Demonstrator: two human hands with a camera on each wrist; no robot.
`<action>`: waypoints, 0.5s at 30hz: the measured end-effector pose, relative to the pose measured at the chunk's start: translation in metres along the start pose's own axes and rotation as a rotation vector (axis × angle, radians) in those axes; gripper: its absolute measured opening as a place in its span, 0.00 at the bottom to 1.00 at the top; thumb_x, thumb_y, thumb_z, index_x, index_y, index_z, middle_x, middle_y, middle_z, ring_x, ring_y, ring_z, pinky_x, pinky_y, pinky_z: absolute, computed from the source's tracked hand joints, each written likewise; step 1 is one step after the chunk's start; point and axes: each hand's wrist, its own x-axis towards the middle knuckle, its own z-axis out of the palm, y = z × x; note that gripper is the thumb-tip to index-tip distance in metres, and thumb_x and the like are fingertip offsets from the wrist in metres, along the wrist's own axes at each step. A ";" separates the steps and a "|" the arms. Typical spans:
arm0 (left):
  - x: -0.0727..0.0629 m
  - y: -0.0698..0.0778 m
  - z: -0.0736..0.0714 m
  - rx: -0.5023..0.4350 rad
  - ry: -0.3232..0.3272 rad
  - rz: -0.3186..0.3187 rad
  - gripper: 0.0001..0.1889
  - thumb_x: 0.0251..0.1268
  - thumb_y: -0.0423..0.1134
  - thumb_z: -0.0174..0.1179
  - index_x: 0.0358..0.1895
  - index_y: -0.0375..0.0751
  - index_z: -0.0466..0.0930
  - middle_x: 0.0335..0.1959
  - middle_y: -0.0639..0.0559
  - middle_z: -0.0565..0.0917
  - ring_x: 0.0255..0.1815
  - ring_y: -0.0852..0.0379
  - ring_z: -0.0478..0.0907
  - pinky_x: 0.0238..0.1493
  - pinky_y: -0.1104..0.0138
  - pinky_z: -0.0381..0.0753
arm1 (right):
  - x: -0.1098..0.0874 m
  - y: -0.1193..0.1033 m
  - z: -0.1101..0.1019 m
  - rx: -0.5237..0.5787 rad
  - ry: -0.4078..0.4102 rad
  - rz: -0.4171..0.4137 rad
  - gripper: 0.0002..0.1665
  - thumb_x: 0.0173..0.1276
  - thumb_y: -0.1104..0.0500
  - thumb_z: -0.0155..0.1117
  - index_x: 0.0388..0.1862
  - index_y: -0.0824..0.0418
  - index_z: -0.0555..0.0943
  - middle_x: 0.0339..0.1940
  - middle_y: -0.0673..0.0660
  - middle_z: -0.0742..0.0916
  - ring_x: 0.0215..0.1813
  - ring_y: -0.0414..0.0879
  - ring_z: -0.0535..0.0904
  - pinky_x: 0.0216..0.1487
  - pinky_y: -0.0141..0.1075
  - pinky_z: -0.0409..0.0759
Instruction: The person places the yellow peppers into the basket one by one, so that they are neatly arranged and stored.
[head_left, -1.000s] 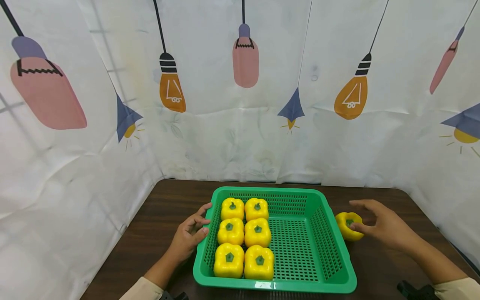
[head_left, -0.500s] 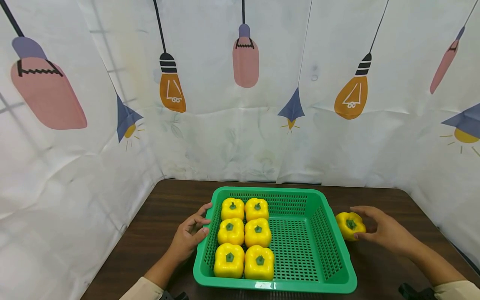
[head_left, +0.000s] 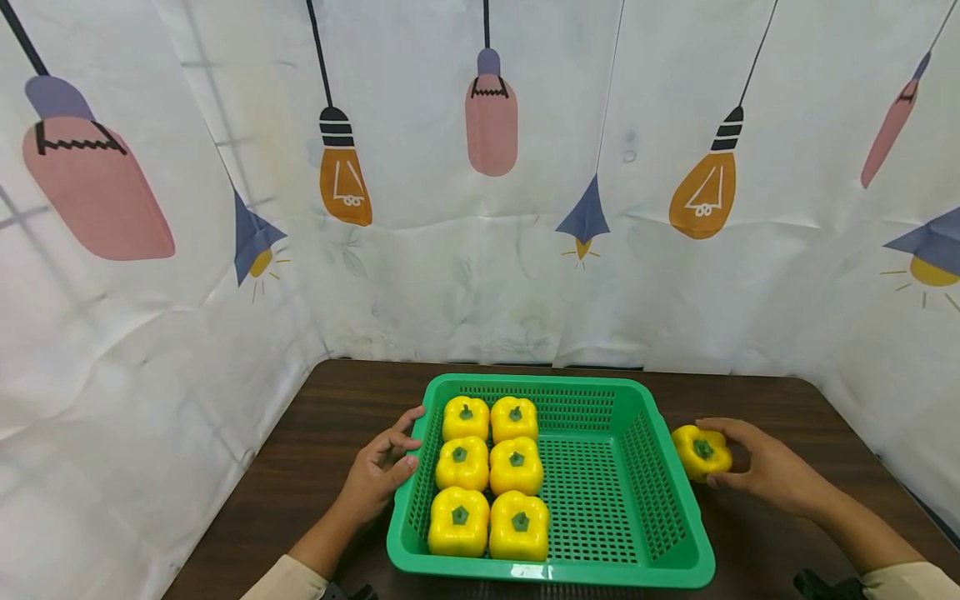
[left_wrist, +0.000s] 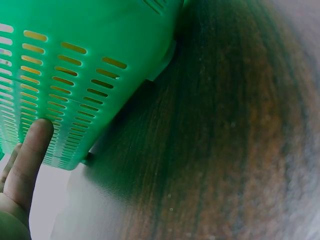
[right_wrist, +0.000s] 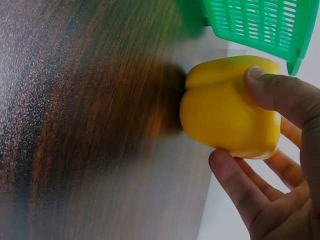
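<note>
A yellow bell pepper [head_left: 702, 453] with a green stem stands on the table just right of the green basket [head_left: 592, 572]. My right hand [head_left: 772, 467] holds this pepper, thumb on the near side and fingers round the far side. In the right wrist view the thumb presses on the yellow pepper [right_wrist: 230, 110], whose base appears to be at the tabletop. My left hand [head_left: 381, 467] rests at the basket's left side with loosely bent fingers. In the left wrist view a fingertip touches the slotted basket wall [left_wrist: 100, 30].
Inside the basket, several yellow bell peppers [head_left: 516, 467] stand in two columns on the left; its right half shows bare slotted floor. The dark wooden table [head_left: 300, 450] runs back to a white curtain [head_left: 465, 275] printed with hanging lamps.
My right hand has come down and in round the loose bell pepper, and its thumb and fingers now hold it. The pepper has turned slightly. My left hand and the basket have stayed put.
</note>
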 end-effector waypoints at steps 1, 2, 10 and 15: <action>0.000 0.000 0.000 -0.001 -0.001 0.002 0.10 0.70 0.18 0.51 0.51 0.23 0.73 0.76 0.32 0.63 0.78 0.52 0.62 0.68 0.66 0.70 | 0.000 0.000 0.000 0.010 -0.001 0.001 0.47 0.57 0.52 0.82 0.72 0.61 0.71 0.70 0.69 0.73 0.62 0.68 0.75 0.43 0.33 0.85; 0.000 -0.001 0.000 0.000 -0.002 0.003 0.10 0.70 0.18 0.51 0.51 0.23 0.73 0.76 0.31 0.63 0.78 0.52 0.61 0.68 0.66 0.69 | 0.000 0.000 0.000 0.020 -0.001 0.002 0.47 0.57 0.52 0.82 0.72 0.62 0.71 0.70 0.69 0.73 0.62 0.68 0.75 0.43 0.32 0.85; -0.001 -0.001 0.000 -0.005 -0.004 -0.004 0.09 0.71 0.19 0.51 0.51 0.22 0.73 0.76 0.31 0.62 0.78 0.55 0.62 0.68 0.67 0.69 | 0.001 0.000 0.001 0.026 0.012 0.019 0.46 0.58 0.51 0.82 0.71 0.63 0.72 0.69 0.69 0.74 0.58 0.65 0.78 0.40 0.33 0.85; -0.001 -0.001 0.000 0.002 -0.008 -0.002 0.10 0.71 0.18 0.51 0.51 0.23 0.73 0.77 0.32 0.62 0.78 0.54 0.61 0.68 0.66 0.70 | 0.002 -0.005 -0.003 -0.037 0.030 0.046 0.46 0.58 0.47 0.81 0.71 0.61 0.73 0.67 0.66 0.76 0.57 0.61 0.79 0.40 0.36 0.83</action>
